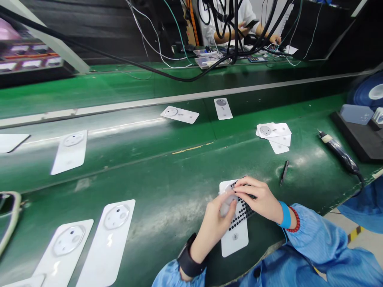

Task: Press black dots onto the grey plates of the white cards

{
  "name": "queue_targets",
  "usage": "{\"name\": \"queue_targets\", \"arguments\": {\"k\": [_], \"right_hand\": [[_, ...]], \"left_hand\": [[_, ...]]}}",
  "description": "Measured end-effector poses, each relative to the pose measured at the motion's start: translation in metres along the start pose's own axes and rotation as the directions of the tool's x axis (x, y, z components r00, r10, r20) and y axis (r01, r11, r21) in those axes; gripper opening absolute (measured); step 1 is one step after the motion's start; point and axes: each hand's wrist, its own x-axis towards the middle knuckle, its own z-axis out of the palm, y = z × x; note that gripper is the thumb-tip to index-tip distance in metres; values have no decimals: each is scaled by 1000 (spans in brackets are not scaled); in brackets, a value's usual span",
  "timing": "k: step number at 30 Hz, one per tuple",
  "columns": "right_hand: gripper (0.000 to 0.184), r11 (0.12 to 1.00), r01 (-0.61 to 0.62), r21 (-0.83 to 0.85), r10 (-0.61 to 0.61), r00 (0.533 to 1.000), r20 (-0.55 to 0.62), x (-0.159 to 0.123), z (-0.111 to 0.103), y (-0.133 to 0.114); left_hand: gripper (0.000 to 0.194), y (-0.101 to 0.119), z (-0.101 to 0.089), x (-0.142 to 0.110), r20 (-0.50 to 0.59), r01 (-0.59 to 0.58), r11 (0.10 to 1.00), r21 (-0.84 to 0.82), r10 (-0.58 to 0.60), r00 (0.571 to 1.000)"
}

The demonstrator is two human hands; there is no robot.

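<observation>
A white phone back cover (236, 239) lies on the green bench near its front edge, with a sheet of small black dot stickers (241, 213) across its upper half. My left hand (214, 223) is closed in a pinch on a small clear piece at the cover's round camera area. My right hand (260, 197) rests on the sticker sheet with fingers curled, fingertips meeting the left hand's. Black tweezers (284, 172) lie just beyond my right hand.
More white back covers ride the conveyor belt (69, 152), (180, 114), (223, 108), and others lie at lower left (107, 239). A small stack of covers (275, 135) sits right of centre. A black handled tool (341, 153) and a dark tray (359, 131) are far right. A person works opposite (239, 28).
</observation>
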Motion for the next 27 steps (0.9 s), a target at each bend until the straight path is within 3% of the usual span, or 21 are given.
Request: {"name": "queue_targets", "arguments": {"k": [7,15,19,27], "right_hand": [[20,972,150,-183,-142,988,53,-8,-1,5],[17,999,-12,-46,15,997,72,-11,3,10],[17,1000,-25,15,23,996,82,-14,5,15],[14,990,-81,112,59,980,190,-17,0,19]], "left_hand": [[27,-12,5,-1,23,-92,992,86,91,996],[28,-26,9,-4,-5,-179,972,155,182,983],[27,-33,9,-5,10,-273,933,233,278,960],[29,-43,7,-10,82,-309,899,309,298,951]]}}
